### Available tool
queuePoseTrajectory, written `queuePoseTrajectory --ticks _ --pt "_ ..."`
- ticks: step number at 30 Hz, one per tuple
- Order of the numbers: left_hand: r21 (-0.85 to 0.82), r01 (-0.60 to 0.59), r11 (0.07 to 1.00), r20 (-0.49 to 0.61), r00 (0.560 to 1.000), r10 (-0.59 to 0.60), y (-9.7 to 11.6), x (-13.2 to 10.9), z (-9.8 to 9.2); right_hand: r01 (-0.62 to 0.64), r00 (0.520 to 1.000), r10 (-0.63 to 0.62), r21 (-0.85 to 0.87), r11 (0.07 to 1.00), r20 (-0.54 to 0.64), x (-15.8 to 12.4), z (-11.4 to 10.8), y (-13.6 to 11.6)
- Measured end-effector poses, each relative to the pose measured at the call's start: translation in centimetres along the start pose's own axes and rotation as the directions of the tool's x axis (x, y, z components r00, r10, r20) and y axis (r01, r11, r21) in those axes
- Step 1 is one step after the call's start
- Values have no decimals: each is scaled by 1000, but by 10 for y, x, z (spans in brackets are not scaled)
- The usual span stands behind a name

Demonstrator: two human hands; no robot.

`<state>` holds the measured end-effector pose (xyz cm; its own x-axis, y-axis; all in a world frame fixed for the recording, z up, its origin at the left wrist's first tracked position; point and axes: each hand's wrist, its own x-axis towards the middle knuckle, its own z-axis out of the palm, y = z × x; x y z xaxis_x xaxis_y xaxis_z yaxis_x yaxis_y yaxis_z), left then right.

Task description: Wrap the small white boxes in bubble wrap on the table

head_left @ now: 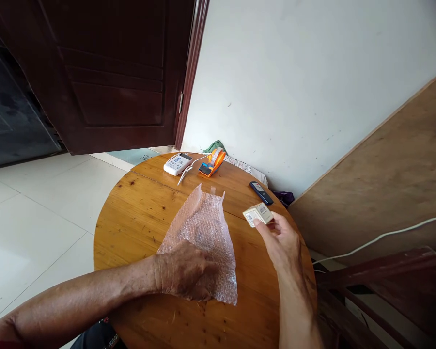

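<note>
While my left hand (189,271) rests on the bubble wrap (207,225) on the round table (131,223), fingers too hidden to tell their grip, my right hand (286,245), well apart, clasps a small box (257,214) over the table. Step: apparently steadying the wrap; next probably calls for smoothing it flat.

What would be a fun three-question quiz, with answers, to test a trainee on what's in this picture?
1. Which hand holds the small carton?
2. True or false: the left hand is over the bubble wrap.
3. What is the main color of the tape dispenser at the far side of the wooden table?
A) green
B) orange
C) pink

Key:
1. The right hand.
2. True.
3. B.
</note>
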<state>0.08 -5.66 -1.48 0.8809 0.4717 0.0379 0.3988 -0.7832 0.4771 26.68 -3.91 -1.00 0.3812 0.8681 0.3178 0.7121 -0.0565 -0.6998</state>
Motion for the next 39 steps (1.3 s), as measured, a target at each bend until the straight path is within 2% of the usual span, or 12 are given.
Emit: queuePoseTrajectory --ticks 3,5,8,11,12,14,16,19,24,29,33,39 --pt "31 14 999 58 998 -15 -1 -1 0 -51 985 77 -168 984 154 10 -4 27" --pt "32 23 999 60 998 -25 -1 -1 0 -7 987 48 -255 967 155 11 -5 32" --pt "35 22 999 71 997 -24 0 0 -2 142 989 -148 -302 943 2 3 -6 14" --pt "48 26 999 99 995 -31 1 0 -3 391 887 -435 -250 886 -156 -17 1 -23" --pt "47 29 998 100 994 -34 1 1 -3 493 847 -520 -210 845 -105 -26 6 -35" --pt "40 34 999 86 996 -37 1 0 -3 666 745 -652 -104 739 139 -41 21 -52" --pt "26 24 999 66 998 -26 -1 -1 -2 717 658 -645 -63 694 388 -50 37 -57" --pt "2 -12 1000 50 999 12 -5 -4 -3 659 707 -502 -207 723 498 -51 52 -46" --pt "-3 2 1000 62 998 -1 -9 -4 -8 530 838 -323 -512 676 440 -42 48 -28" --pt "-16 65 998 -97 993 -66 -14 2 -9 532 837 -310 -537 655 452 -41 43 -33" --pt "153 155 976 -268 957 -110 -28 6 -4 516 842 -266 -554 654 469 -40 44 -34" --pt "227 284 932 -215 948 -237 -45 3 -3 510 846 -259 -564 649 467 -40 46 -33"
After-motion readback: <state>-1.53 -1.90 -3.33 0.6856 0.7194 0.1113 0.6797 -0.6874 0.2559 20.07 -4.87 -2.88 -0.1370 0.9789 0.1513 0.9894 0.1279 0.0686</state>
